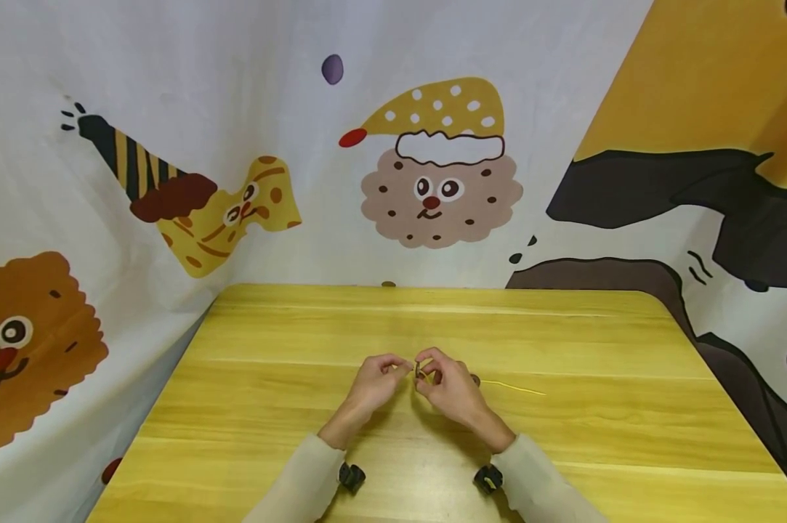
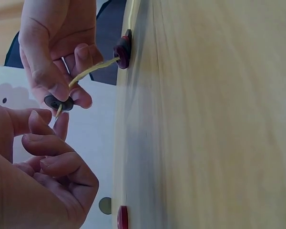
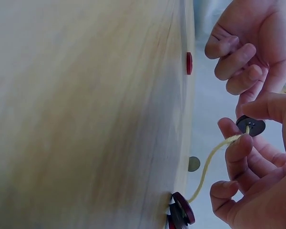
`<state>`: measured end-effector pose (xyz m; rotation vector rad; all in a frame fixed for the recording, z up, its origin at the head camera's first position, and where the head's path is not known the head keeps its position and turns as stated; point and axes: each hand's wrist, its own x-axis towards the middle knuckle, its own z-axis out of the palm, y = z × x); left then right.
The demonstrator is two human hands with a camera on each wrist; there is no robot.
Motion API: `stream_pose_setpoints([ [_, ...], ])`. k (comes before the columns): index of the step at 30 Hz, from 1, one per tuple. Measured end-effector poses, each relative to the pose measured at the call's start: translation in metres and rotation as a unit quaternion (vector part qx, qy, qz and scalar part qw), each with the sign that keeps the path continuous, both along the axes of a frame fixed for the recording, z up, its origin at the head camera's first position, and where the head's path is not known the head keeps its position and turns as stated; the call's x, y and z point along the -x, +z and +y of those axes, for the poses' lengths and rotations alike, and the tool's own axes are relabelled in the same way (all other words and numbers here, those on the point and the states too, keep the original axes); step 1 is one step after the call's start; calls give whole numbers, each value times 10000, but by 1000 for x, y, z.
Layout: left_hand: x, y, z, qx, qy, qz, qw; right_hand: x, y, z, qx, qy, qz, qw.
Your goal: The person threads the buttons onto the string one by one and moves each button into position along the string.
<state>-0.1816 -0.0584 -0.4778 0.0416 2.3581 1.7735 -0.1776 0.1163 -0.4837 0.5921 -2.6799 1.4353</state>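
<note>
My right hand (image 1: 455,388) pinches a dark, flat button (image 3: 251,125) between thumb and fingers, holding it up on edge above the table. Yellow string (image 2: 93,70) passes through a hole in that button. On the far side, my left hand (image 1: 375,383) has its thumb and index fingertips together at the short string end poking out of the button. Behind my right hand, a small stack of dark and red buttons (image 3: 182,210) is threaded on the same string. The string's tail (image 1: 514,387) trails off to the right over the table.
A wooden table (image 1: 269,436) lies under both hands. One red button (image 3: 189,63) lies loose on it, hidden in the head view. A white cloth (image 1: 288,43) with cartoon prints hangs behind and beside the table. Each wrist carries a small black device.
</note>
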Motion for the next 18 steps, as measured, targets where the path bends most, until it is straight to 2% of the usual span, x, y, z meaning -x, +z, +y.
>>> stream_pose_setpoints([
  [18, -1, 0, 1, -34, -38, 92, 9999, 0, 1, -1, 79, -76, -144, 9998],
])
